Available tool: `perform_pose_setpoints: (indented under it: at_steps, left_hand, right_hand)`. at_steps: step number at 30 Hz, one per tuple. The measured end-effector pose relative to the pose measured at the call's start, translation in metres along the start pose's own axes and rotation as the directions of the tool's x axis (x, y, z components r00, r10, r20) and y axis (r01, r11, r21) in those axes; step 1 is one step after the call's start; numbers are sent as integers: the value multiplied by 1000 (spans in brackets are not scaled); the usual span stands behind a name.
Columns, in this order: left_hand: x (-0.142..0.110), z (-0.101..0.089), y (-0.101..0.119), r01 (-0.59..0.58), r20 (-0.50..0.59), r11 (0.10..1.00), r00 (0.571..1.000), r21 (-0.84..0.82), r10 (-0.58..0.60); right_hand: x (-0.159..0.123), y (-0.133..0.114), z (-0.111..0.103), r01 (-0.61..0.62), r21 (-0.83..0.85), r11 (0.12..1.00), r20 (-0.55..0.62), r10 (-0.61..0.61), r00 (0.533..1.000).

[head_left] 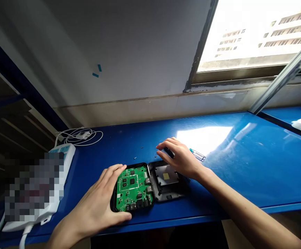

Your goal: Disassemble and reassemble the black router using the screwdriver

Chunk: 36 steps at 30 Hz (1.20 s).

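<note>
An opened black set-top-box-like case lies on the blue table. Its left half (133, 186) holds a green circuit board with ports along the right and near edges. The other half, a black cover (163, 197) with a silver metal plate inside, lies flat right beside it. My left hand (100, 197) grips the board half from the left, fingers at the far edge and thumb at the near edge. Above the cover's far side is my right hand (178, 155), fingers curled around a small dark thing (169, 152), mostly hidden. Small screws (135, 158) lie beyond the case.
A thin wire-like tool (197, 154) with a teal end lies right of my right hand. At left are a white power strip (68, 152) and a coiled white cable (95, 138). The wall (140, 110) bounds the table's back; a metal post (259, 103) stands at right.
</note>
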<state>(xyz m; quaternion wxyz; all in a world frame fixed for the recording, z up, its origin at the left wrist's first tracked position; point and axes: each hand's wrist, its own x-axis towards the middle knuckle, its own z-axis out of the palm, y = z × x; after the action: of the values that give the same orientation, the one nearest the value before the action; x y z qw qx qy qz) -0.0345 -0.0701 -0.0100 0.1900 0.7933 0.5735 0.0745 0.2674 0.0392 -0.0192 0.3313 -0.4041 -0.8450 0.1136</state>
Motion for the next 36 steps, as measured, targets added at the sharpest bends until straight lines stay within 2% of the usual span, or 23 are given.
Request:
perform_pose_setpoints:
  at_steps: [2, 5, 6, 7, 10, 12, 14, 19, 24, 36]
  left_hand:
    - [5, 2, 5, 4, -1, 1000, 1000, -23, -4]
    - [8, 5, 5, -5, 0, 998, 1000, -63, 5]
    - [8, 6, 3, -15, 2, 997, 1000, -76, 15]
    - [7, 7, 0, -29, -1, 996, 1000, -86, 29]
    - [5, 9, -10, -68, -12, 991, 998, -114, 68]
    - [5, 10, -14, -81, -15, 988, 997, -128, 80]
    - [5, 10, -15, -89, -12, 987, 996, -137, 88]
    - [8, 9, -13, -96, -12, 986, 995, -138, 95]
    - [14, 7, -13, -97, 8, 985, 995, -143, 99]
    - [18, 0, -9, -89, 34, 979, 995, -184, 96]
  right_hand:
    - [-2, -8, -4, 22, -1, 1000, 51, -22, 998]
    - [-6, -30, -14, 88, 1, 996, 204, -87, 975]
    - [-8, -38, -18, 115, 2, 993, 283, -111, 953]
    - [-9, -47, -21, 143, -21, 989, 393, -124, 911]
    - [-9, -66, -28, 171, -136, 976, 599, -56, 799]
    - [-7, -74, -30, 175, -211, 962, 668, 12, 744]
    - [-4, -78, -29, 174, -258, 950, 698, 59, 714]
    - [0, -84, -23, 159, -247, 956, 685, 56, 726]
    - [-2, -87, -19, 95, -223, 970, 675, 83, 733]
    - [-9, -80, -15, 2, -148, 989, 632, 93, 769]
